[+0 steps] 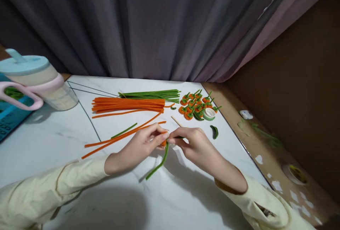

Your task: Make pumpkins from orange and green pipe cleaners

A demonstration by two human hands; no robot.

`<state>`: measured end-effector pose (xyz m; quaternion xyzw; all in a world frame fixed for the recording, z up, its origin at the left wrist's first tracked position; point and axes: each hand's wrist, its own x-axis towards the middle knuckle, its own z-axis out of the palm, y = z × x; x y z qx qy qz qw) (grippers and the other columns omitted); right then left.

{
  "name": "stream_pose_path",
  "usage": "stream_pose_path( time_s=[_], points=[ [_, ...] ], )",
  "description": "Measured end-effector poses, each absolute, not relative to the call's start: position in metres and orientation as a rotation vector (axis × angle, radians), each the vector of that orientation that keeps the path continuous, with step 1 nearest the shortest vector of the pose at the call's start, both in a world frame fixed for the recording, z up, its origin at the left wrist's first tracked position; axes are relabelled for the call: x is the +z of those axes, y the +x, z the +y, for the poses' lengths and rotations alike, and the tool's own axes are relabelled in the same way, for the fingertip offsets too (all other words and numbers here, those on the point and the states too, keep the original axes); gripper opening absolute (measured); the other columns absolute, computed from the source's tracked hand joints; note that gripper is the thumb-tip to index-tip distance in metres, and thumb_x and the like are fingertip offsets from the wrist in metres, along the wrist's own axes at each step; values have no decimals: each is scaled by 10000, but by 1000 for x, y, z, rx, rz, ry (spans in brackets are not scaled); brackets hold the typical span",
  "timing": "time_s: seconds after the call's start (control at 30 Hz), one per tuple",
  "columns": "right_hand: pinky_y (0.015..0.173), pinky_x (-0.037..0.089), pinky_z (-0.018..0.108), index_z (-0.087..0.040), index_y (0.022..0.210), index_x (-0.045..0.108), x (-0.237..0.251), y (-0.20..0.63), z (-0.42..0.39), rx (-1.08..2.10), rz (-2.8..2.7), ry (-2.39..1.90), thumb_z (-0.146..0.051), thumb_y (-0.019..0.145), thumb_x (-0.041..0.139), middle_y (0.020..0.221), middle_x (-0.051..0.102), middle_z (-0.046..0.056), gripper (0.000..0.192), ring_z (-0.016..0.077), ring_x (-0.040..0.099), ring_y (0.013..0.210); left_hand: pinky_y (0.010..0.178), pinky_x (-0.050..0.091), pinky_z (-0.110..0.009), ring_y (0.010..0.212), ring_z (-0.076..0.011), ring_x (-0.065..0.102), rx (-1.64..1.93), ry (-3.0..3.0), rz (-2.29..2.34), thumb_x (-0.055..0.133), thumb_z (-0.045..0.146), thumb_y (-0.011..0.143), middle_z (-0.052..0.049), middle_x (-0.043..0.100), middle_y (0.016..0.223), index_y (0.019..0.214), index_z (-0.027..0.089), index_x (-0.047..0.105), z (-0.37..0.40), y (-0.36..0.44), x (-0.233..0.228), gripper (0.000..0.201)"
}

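Note:
My left hand [147, 139] is closed in a pinch round a small orange pipe-cleaner piece [164, 143], mostly hidden by the fingers. A green pipe cleaner [162, 161] comes out of it and hangs in a curve towards me. My right hand [192, 143] pinches at the upper end of this green pipe cleaner, its fingertips almost meeting the left ones. Something dark green shows under the right fingers, too covered to make out. Left of my hands lie loose orange pipe cleaners [111, 144] and a short green pipe cleaner [124, 130].
Behind are a bundle of orange pipe cleaners [129, 105] and a bundle of green pipe cleaners [151, 95]. Several small orange pumpkins [188, 115] with green stems sit right, by a tape roll [209, 113] and a dark green curved piece [214, 132]. A lidded cup [60, 93] stands left.

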<state>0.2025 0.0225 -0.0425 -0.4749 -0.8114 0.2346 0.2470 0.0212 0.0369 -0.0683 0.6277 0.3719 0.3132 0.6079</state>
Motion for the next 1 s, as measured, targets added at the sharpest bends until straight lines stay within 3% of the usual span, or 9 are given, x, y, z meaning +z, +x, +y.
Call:
stream_pose_path(
  time_s=[0.17, 0.27, 0.37, 0.5, 0.6, 0.67, 1.0],
  points=[
    [806, 487, 412, -102, 1071, 572, -28, 215, 24, 85, -2430, -1037, 46, 802, 437, 1079, 632, 150, 335, 267, 559, 988, 704, 502, -243, 765, -132, 563, 600, 972, 835, 598, 370, 860, -2, 537, 822, 813, 157, 576, 48, 21, -61, 219],
    [837, 491, 436, -114, 1105, 538, -25, 217, 21, -8, -2481, -997, 48, 806, 446, 1130, 606, 150, 352, 278, 547, 1036, 711, 497, -222, 854, -152, 560, 586, 909, 778, 598, 333, 864, -32, 569, 909, 853, 160, 632, 50, 19, -63, 177],
    [811, 516, 423, -118, 1172, 487, -34, 221, 24, 95, -2474, -1097, -27, 819, 549, 1142, 603, 162, 370, 282, 583, 1020, 801, 497, -267, 936, -185, 572, 571, 899, 764, 604, 334, 857, -54, 609, 982, 888, 166, 654, 50, 18, -64, 178],
    [696, 549, 323, -155, 1294, 366, -49, 226, 38, 494, -2311, -1249, -226, 745, 758, 1154, 606, 148, 679, 220, 647, 884, 818, 479, -287, 869, -168, 605, 604, 1034, 820, 614, 319, 843, -47, 638, 918, 945, 140, 629, 50, 19, -63, 206],
    [629, 525, 249, -170, 1168, 490, -53, 223, 46, 735, -2327, -1065, -338, 758, 747, 932, 665, 58, 512, 152, 649, 731, 712, 463, -262, 752, -150, 617, 667, 1170, 878, 635, 325, 815, -23, 643, 822, 968, 136, 583, 50, 20, -64, 249],
    [608, 507, 226, -163, 1079, 550, -54, 219, 49, 734, -2334, -924, -367, 810, 687, 834, 655, 28, 364, 126, 626, 676, 675, 440, -248, 720, -145, 622, 681, 1226, 880, 637, 321, 810, -8, 654, 783, 943, 153, 542, 49, 19, -65, 235],
    [624, 497, 206, -149, 1010, 590, -69, 212, 49, 467, -2264, -653, -225, 903, 579, 775, 636, 27, 132, 97, 575, 647, 691, 423, -249, 695, -151, 639, 653, 1230, 844, 630, 391, 823, 8, 688, 686, 931, 197, 427, 48, 12, -66, 301]
  ],
)
